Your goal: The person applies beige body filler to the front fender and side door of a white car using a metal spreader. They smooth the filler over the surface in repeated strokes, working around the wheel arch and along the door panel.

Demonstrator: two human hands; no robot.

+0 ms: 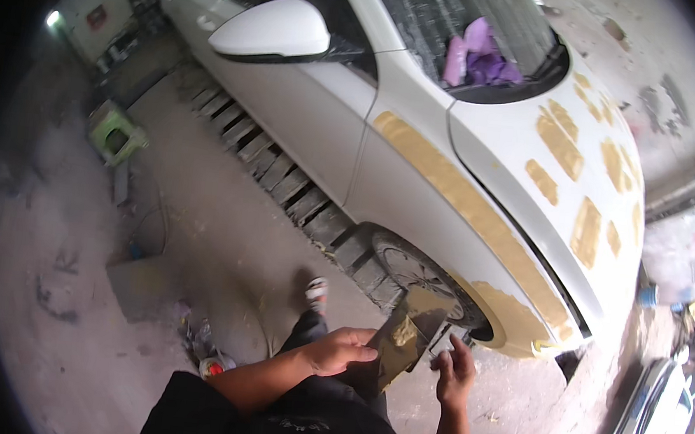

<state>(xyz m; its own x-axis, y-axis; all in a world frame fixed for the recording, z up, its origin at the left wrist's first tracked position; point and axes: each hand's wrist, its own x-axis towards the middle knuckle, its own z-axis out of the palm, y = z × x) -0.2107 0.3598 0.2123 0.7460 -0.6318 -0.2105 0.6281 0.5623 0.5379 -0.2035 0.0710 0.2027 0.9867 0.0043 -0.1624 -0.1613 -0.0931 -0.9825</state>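
White car (pixel 306 122) w/ tan patches (pixel 561 141); grey flr (pixel 207 213); L hand (pixel 340 351) grips board (pixel 388 361); R hand (pixel 455 374), spreader (pixel 441 341).

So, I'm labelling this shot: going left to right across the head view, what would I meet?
Green stool, white side mirror, left hand, board smeared with yellow-brown paste, right hand, small blue container.

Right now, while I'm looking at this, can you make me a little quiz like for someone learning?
1. Which hand holds the flat board with the tan lump on it?
2. True or false: the bonnet of the white car has no tan patches.
3. What colour is the crumpled thing at the windscreen? a) green b) purple c) orange

Key:
1. The left hand.
2. False; it has several.
3. b) purple.
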